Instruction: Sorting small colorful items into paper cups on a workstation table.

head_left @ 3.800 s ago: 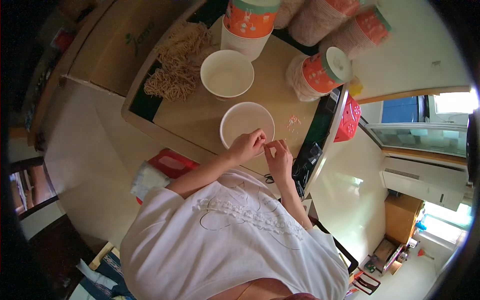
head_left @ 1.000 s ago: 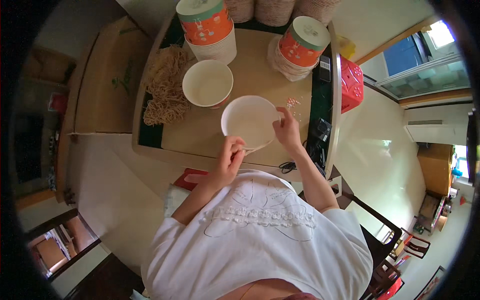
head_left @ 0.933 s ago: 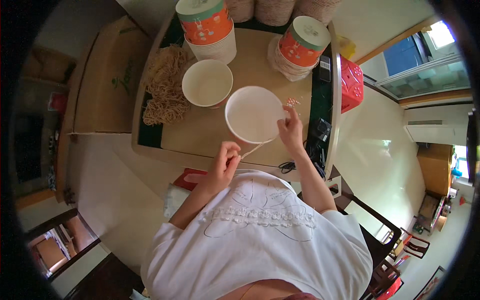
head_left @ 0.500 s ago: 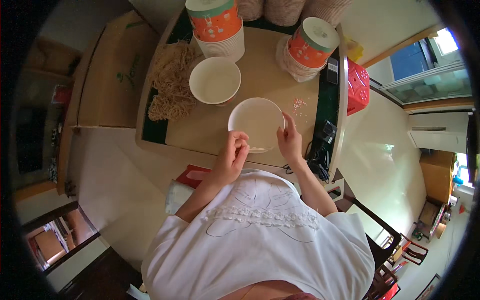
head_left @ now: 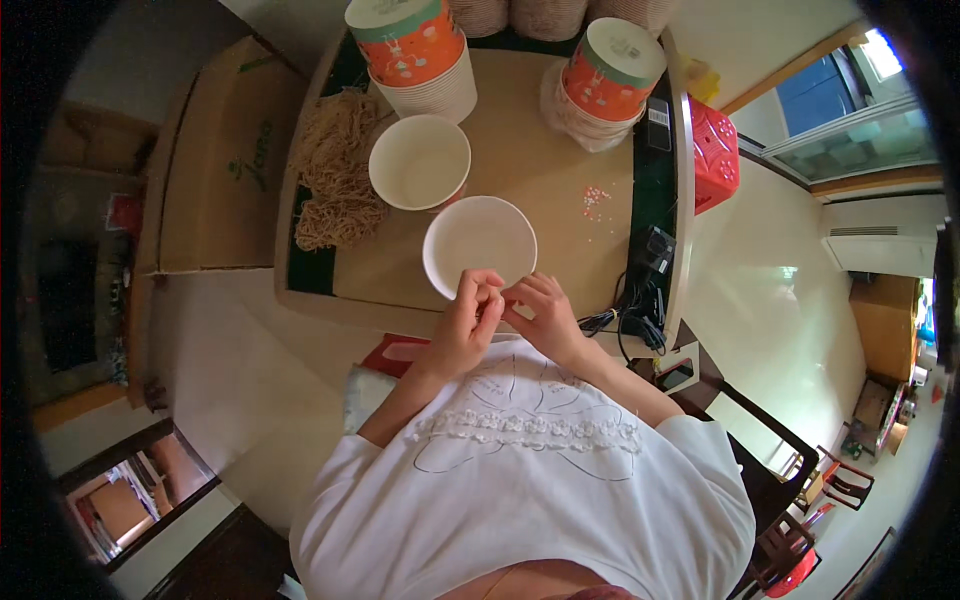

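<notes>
My left hand [head_left: 472, 318] and my right hand [head_left: 545, 318] meet fingertip to fingertip at the near rim of a white paper tub [head_left: 480, 240]. The left fingers are pinched on a thin pale strand, seen half a second ago and now mostly hidden. My right thumb and fingers are closed at the same spot; what they pinch is too small to make out. Behind this tub stands another open white paper tub [head_left: 420, 165]. To its left lies a tangled heap of brown string [head_left: 340, 170].
Stacked orange and green paper tubs stand at the back left [head_left: 410, 50] and back right [head_left: 612, 75] of the table. Small pink and white bits [head_left: 594, 200] are scattered at right. A black adapter with cables [head_left: 650, 260] lies along the right edge. A cardboard box [head_left: 225, 165] stands at left.
My right hand has left the right rim of the near tub and come over to my left hand. The pale strand that hung from my left fingers no longer shows clearly.
</notes>
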The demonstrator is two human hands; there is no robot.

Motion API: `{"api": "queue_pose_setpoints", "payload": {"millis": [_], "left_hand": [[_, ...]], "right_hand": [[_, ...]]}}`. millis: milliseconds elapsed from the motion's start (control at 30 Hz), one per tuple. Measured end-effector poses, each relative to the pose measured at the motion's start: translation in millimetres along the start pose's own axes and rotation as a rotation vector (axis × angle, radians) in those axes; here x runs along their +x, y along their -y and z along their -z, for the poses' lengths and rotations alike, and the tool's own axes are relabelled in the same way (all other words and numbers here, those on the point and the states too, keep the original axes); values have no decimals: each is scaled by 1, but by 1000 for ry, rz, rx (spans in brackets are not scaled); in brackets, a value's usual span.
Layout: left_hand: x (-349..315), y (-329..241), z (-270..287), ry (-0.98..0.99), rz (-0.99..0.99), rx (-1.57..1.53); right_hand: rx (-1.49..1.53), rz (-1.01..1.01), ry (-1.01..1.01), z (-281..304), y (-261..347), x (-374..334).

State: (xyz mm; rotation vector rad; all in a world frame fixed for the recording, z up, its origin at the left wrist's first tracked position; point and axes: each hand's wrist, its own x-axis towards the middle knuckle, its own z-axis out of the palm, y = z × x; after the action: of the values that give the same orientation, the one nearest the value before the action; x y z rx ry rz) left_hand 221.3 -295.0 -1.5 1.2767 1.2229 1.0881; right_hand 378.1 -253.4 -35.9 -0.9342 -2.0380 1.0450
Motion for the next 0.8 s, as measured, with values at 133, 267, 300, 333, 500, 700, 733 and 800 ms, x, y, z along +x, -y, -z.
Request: {"api": "queue_pose_setpoints", "payload": {"millis": [133,267,300,333,500,700,733,800], "left_hand": [[-9,8,-1,46,16,21],[-17,9,3,30,37,-49],[-20,8,4,28,37,-52],[-24,5,5,63,67,-87],[-29,-19,9,117,41,-124],[-10,-12,42,-265,-20,-211],[-8,-9,46,-267,-19,-211],[-6,-2,52,-301,-2,-119]], "right_hand": [[-26,42,-7,-2,-5,3],[-127,51,8,-2,-12,0],[-128,51,11,-4,-19,-4],[-163,25,17,-7,-26,-7],[-260,-15,41,-5,-31,-13],[-267,-16,139,5,-35,-16],[-286,-9,144,5,-37,-18],[-304,-1,151,4,-38,-20]]}}
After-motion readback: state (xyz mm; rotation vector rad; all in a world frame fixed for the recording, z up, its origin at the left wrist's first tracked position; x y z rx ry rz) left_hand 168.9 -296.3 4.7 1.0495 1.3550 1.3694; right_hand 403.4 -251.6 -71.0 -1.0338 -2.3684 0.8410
